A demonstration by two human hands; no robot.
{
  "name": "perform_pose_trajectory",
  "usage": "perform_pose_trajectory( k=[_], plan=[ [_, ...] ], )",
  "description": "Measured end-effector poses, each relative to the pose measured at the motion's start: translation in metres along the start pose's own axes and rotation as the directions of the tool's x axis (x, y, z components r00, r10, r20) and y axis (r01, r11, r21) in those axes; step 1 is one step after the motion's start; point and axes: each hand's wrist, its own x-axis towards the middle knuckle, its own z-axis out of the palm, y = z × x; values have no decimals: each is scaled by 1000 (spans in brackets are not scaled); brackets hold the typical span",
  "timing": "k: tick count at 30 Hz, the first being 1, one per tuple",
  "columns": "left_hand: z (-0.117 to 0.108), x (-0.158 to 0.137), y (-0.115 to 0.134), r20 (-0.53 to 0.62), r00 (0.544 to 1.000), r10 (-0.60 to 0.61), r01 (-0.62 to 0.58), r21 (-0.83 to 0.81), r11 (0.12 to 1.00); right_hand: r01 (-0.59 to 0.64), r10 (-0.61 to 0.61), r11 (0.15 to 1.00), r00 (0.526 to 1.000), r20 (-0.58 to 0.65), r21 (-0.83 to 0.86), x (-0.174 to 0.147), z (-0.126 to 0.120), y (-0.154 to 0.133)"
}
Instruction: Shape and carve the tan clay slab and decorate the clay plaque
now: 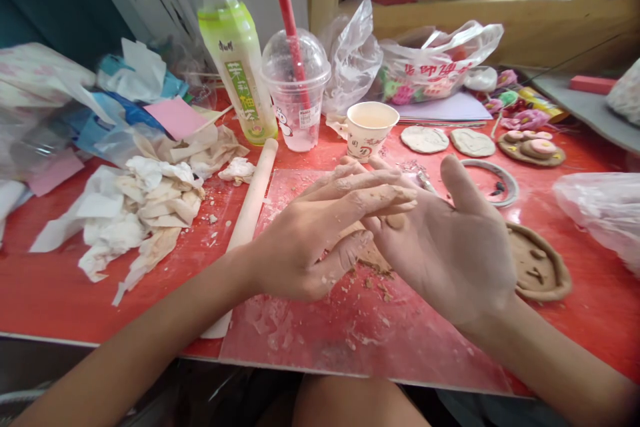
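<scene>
Evidently, the person's left hand (320, 230) is palm down, its fingers outstretched and slightly parted, over the upturned right hand (445, 243), which is spread with the thumb out. A small clay lump (396, 221) sits on the right hand's fingers, near the left fingertips; whether these press on it is hard to tell from this angle. As neither hand is curled round it, the lump could slip off if the right palm tilted, landing among the crumbs (385, 289) below the hands. Uneven pressure from the left fingers might flatten it. The cup (371, 130), just beyond both hands, could tip if they pushed forward; the clay dish (533, 273), beside the right wrist, could be dented by an outward swing.
</scene>
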Motion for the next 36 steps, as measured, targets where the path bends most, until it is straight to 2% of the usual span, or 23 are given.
perform_pose_trajectory(
  k=[4,8,12,16,23,28,36],
  plan=[
    [1,0,-10,16,976,218,-215,232,949,-32,30,993,999,25,118,1,2,0],
    [2,0,-12,-38,963,267,-247,275,929,-20,14,990,999,49,141,0,2,0],
    [1,0,-12,-4,959,285,-269,316,910,-9,7,997,1000,28,75,0,1,-1],
    [1,-1,-12,-39,961,275,-250,311,917,-7,5,994,1000,20,111,-1,1,-1],
    [1,1,-10,3,963,268,-255,314,914,-39,29,979,998,56,200,0,1,-1],
    [1,0,-11,11,964,264,-251,350,903,-23,24,992,1000,-8,122,0,1,-1],
    [1,0,-11,11,965,262,-250,338,907,-13,10,995,1000,25,103,-1,1,-2]
  ],
)
